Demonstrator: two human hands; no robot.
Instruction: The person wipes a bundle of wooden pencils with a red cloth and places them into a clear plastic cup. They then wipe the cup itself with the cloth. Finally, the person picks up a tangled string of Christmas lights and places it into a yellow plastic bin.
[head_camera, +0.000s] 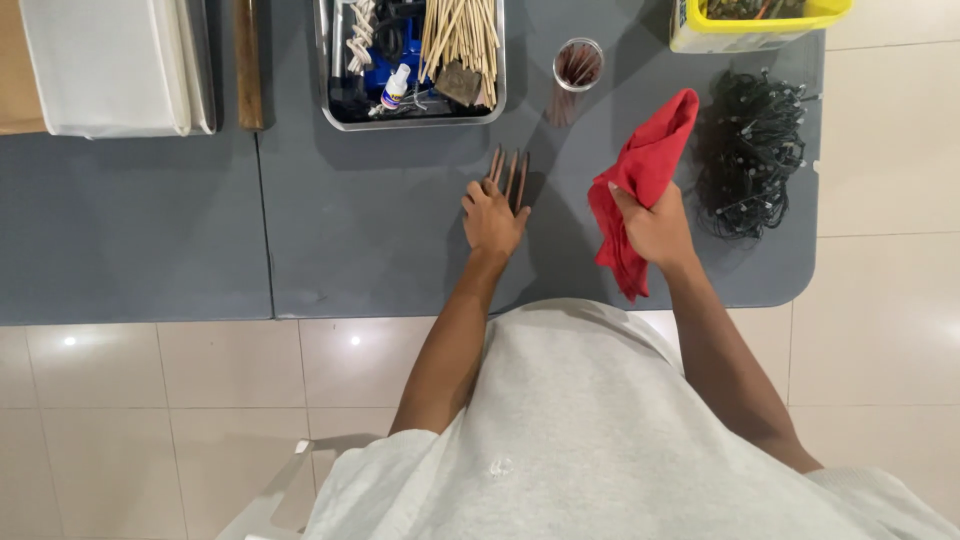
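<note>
Head view, centre of the frame: left hand (492, 218) lies flat on the grey table (380, 220), fingers spread over a few dark brown sticks (510, 172). Right of centre, right hand (655, 228) grips a red cloth (640, 180). Upper middle holds a metal tray (325, 80) and a glass of sticks (577, 65); black cable bundle (755, 150) sits right.

Grey tabletop (380, 230), two panels joined. Far side: shallow metal tray (325, 90), clear glass cup of brown sticks (577, 64), yellow plastic tub (740, 38), folded white cloth (105, 65) far left. Tangled black wire bundle (750, 150) right; loose dark brown sticks (510, 170) centre.
</note>
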